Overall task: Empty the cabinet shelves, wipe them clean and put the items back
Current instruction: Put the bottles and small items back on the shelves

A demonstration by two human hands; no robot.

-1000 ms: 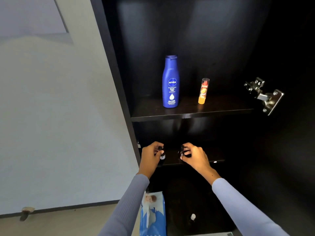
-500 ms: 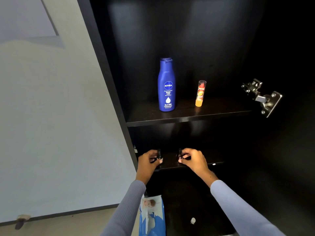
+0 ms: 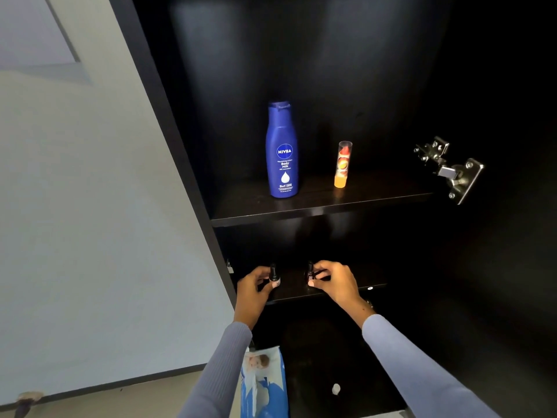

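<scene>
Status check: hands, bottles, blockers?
Left hand pinches small bottle; right hand pinches second small bottle. Both on lower shelf. No blockers.

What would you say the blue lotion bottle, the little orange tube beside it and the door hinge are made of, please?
Blue lotion bottle: probably plastic, smooth with a soft sheen and printed label. Orange tube: likely plastic, since its cap is clear and see-through. Door hinge: metal, bright silvery and reflective, with visible screws.

Dark wood-look shelf (image 3: pixel 316 208) with a dull sheen; glossy blue plastic lotion bottle (image 3: pixel 282 152); clear-capped plastic tube (image 3: pixel 343 164); shiny metal hinge (image 3: pixel 449 168) (screws visible); ribbed cloth sleeves (image 3: pixel 217 375).
</scene>
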